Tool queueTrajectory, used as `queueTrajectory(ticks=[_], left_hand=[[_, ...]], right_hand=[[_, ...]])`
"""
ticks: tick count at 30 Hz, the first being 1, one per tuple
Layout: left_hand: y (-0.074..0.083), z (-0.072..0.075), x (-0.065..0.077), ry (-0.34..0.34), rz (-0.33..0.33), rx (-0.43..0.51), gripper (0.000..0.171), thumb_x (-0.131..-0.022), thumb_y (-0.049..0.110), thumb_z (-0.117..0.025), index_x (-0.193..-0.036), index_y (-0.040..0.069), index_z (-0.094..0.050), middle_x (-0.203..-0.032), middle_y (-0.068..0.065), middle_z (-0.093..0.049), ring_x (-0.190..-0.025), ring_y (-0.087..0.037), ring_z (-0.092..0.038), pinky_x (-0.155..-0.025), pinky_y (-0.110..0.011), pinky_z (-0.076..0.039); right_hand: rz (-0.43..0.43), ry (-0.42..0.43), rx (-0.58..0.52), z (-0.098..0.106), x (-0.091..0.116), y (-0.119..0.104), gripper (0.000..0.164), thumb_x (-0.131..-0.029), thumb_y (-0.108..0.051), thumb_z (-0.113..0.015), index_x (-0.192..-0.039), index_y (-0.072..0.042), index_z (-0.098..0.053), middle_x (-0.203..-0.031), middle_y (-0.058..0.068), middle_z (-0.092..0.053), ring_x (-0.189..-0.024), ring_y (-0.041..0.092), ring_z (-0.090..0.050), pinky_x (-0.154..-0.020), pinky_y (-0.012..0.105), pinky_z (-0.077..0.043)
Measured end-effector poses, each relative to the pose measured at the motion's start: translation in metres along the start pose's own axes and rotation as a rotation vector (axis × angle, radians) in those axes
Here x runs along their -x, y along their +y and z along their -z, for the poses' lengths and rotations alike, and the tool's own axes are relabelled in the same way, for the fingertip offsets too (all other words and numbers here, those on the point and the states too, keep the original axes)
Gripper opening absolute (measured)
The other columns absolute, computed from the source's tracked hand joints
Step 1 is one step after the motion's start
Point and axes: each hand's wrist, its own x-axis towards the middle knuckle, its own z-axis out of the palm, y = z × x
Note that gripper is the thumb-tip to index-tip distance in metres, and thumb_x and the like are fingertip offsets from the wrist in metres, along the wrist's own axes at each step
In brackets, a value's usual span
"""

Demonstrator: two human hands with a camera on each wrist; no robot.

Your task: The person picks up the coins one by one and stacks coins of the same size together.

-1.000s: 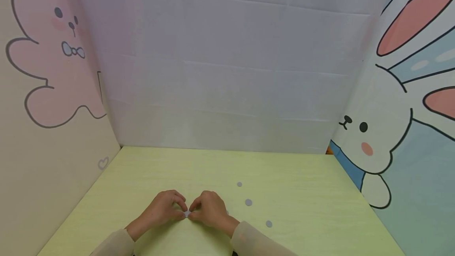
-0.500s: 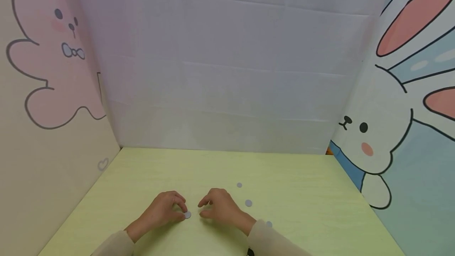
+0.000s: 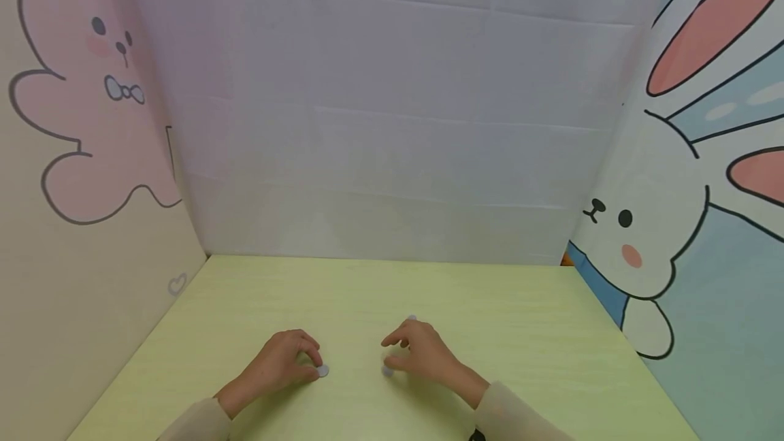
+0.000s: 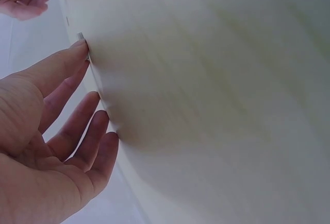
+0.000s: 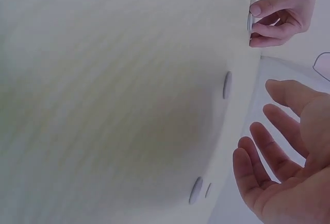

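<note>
My left hand (image 3: 283, 361) rests low over the yellow tabletop, thumb and index finger pinching the edge of a small flat grey disc (image 3: 324, 371). In the left wrist view this disc (image 4: 80, 36) shows as a thin edge at the tip of the thumb. To the right, my right hand (image 3: 424, 352) hovers with relaxed, parted fingers and holds nothing. A second grey disc (image 3: 387, 371) lies just below its thumb in the head view. The right wrist view shows this hand (image 5: 281, 157) apart from the tabletop discs.
Another grey disc (image 3: 412, 317) peeks out behind the right hand. More discs are hidden by that hand and arm in the head view; the right wrist view shows one low disc (image 5: 196, 190). A white sheet (image 3: 380, 121) backs the yellow tabletop (image 3: 294, 284), with cartoon-printed panels either side.
My right hand has left the disc beside the left hand and moved right, over the other discs, uncovering one and covering others. The left hand keeps its place at its disc.
</note>
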Motion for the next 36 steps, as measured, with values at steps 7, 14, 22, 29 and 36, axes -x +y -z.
queueTrajectory(ticks=[7,14,22,29,36], left_hand=[[0.001,0.000,0.000,-0.005,0.021,0.022,0.015,-0.079,0.022,-0.095,-0.079,0.027,-0.081,-0.108,0.001,-0.076,-0.104,-0.028,-0.069,-0.095,-0.058,-0.054],[0.001,-0.001,-0.001,-0.002,0.038,0.017,0.016,-0.078,0.021,-0.095,-0.077,0.028,-0.080,-0.107,0.003,-0.076,-0.104,-0.028,-0.068,-0.096,-0.059,-0.053],[0.003,0.000,-0.002,-0.004,0.033,0.019,0.015,-0.079,0.021,-0.095,-0.079,0.026,-0.081,-0.106,0.004,-0.076,-0.103,-0.027,-0.069,-0.096,-0.058,-0.053],[0.003,-0.001,-0.002,0.000,0.032,0.010,0.014,-0.078,0.022,-0.095,-0.079,0.024,-0.082,-0.107,0.003,-0.076,-0.103,-0.029,-0.069,-0.097,-0.060,-0.052],[0.002,-0.002,-0.001,0.010,0.039,-0.001,0.015,-0.078,0.024,-0.096,-0.078,0.027,-0.081,-0.107,0.004,-0.076,-0.103,-0.028,-0.069,-0.096,-0.059,-0.053]], right_hand=[[-0.035,-0.019,0.024,-0.004,0.011,0.009,0.032,-0.088,-0.024,-0.088,-0.115,-0.008,-0.081,-0.100,-0.001,-0.069,-0.089,0.015,-0.062,-0.075,0.026,-0.049],[-0.061,0.013,0.060,-0.010,0.017,0.010,0.029,-0.084,-0.018,-0.088,-0.112,-0.009,-0.082,-0.096,-0.004,-0.065,-0.086,0.009,-0.056,-0.074,0.026,-0.046],[-0.100,0.023,0.032,-0.013,0.022,0.008,0.026,-0.084,-0.020,-0.089,-0.109,-0.014,-0.083,-0.102,-0.004,-0.061,-0.088,0.010,-0.048,-0.076,0.027,-0.041],[-0.101,0.033,0.000,-0.014,0.023,0.007,0.023,-0.084,-0.019,-0.089,-0.106,-0.013,-0.084,-0.101,-0.003,-0.060,-0.090,0.015,-0.051,-0.076,0.027,-0.041],[-0.086,0.048,0.016,-0.018,0.020,0.008,0.019,-0.085,-0.021,-0.089,-0.102,-0.014,-0.085,-0.097,-0.004,-0.060,-0.087,0.012,-0.051,-0.075,0.026,-0.041]])
